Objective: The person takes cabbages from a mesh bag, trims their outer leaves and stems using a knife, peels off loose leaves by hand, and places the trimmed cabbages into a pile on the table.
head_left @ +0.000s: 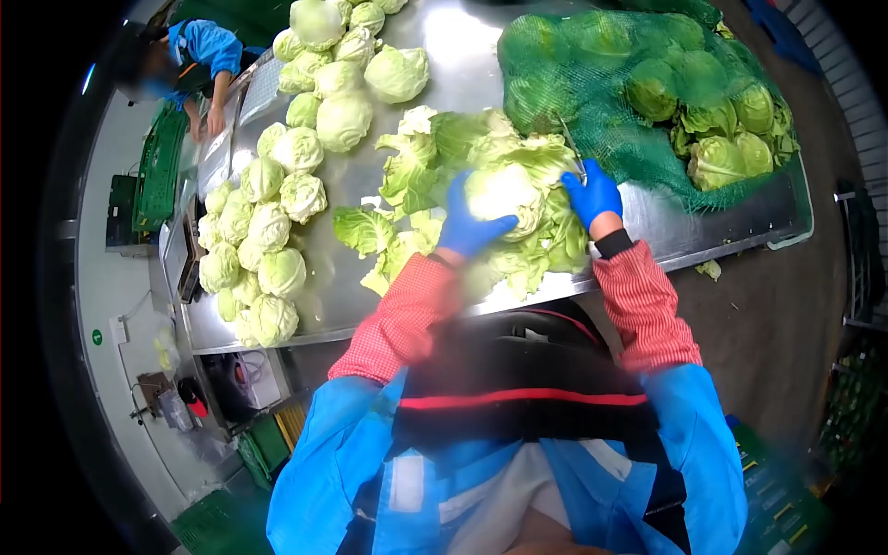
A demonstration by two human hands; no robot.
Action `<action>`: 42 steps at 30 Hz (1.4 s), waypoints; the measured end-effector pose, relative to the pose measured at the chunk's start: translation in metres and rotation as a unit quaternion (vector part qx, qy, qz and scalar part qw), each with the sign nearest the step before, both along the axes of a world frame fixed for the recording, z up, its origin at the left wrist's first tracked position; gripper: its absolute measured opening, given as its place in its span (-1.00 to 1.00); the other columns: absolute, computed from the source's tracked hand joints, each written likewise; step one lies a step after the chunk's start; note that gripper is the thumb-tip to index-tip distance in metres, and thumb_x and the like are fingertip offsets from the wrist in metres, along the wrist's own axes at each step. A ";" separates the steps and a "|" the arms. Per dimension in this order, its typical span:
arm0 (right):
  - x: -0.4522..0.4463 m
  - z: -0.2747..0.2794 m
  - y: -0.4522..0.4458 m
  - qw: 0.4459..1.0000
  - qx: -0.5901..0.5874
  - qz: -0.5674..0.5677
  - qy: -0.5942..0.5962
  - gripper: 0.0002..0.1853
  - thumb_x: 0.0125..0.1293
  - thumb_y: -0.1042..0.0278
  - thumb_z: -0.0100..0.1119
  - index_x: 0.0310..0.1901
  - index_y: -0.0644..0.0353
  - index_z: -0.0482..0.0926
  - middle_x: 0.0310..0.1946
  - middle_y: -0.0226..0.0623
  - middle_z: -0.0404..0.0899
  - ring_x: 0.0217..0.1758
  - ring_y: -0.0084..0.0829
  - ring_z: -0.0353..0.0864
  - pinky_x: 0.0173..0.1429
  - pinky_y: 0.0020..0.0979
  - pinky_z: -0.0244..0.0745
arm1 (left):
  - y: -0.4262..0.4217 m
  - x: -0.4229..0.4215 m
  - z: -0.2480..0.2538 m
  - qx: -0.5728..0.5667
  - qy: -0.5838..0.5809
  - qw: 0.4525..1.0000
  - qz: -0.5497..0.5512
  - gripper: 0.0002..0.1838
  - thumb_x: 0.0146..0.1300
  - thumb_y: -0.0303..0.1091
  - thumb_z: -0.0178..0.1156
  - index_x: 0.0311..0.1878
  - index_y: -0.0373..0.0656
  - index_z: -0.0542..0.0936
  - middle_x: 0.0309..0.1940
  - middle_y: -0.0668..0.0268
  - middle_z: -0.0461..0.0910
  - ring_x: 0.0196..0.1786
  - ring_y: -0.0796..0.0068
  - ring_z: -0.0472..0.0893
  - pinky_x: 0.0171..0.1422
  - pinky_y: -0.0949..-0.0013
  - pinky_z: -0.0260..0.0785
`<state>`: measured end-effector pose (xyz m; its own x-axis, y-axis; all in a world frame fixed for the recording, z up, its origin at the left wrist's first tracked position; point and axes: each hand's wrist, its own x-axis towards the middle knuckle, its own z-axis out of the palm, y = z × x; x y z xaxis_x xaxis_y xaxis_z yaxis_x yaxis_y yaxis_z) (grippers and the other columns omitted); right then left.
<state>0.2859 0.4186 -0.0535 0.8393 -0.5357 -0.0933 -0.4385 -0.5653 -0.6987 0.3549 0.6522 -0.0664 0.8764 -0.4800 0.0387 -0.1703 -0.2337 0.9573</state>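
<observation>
A pale green cabbage (504,199) lies on loose outer leaves (398,180) at the middle of the metal table. My left hand (470,222), in a blue glove, rests against the cabbage's left side with thumb and fingers spread. To the right of the cabbage, my right hand (594,192), also gloved in blue, is closed round the handle of a knife (571,139). The blade points up and away, in front of a green net bag. Leaves spread under and around the cabbage, close to both hands.
Many trimmed cabbages (268,227) stand in a long group on the left of the metal table (347,296). A green net (601,120) full of cabbages covers the right side. Another person (208,51) in blue works at the far left, near green crates (157,171).
</observation>
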 end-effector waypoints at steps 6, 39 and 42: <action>-0.016 0.031 0.055 0.992 0.117 0.050 0.021 -0.03 0.06 -0.14 0.29 0.44 -0.08 0.00 0.16 0.11 0.44 0.10 0.02 0.54 0.12 -0.18 0.45 | -0.001 0.011 -0.020 0.036 0.002 0.999 0.007 -0.12 0.11 -0.17 0.37 0.39 -0.15 0.07 0.20 0.11 0.29 0.23 0.27 0.34 0.30 0.27 0.27; -0.053 0.037 0.044 0.973 -0.160 0.160 0.037 -0.78 0.34 0.12 -0.01 -0.15 0.04 0.50 -0.29 -0.13 0.61 -0.33 -0.06 0.62 -0.23 -0.12 0.51 | -0.012 0.017 0.039 0.141 -0.043 0.985 -0.089 0.13 -0.27 -0.04 0.56 0.39 -0.20 0.19 0.28 0.00 0.28 0.33 0.15 0.31 0.39 0.20 0.17; -0.032 0.028 0.028 0.994 -0.029 0.096 0.033 -0.71 0.37 0.04 -0.06 -0.15 0.07 0.48 -0.27 -0.02 0.61 -0.31 0.03 0.60 -0.20 -0.06 0.49 | -0.012 0.013 0.042 0.140 -0.051 0.985 -0.093 0.13 -0.28 -0.04 0.57 0.38 -0.19 0.20 0.27 0.02 0.29 0.32 0.14 0.31 0.38 0.20 0.18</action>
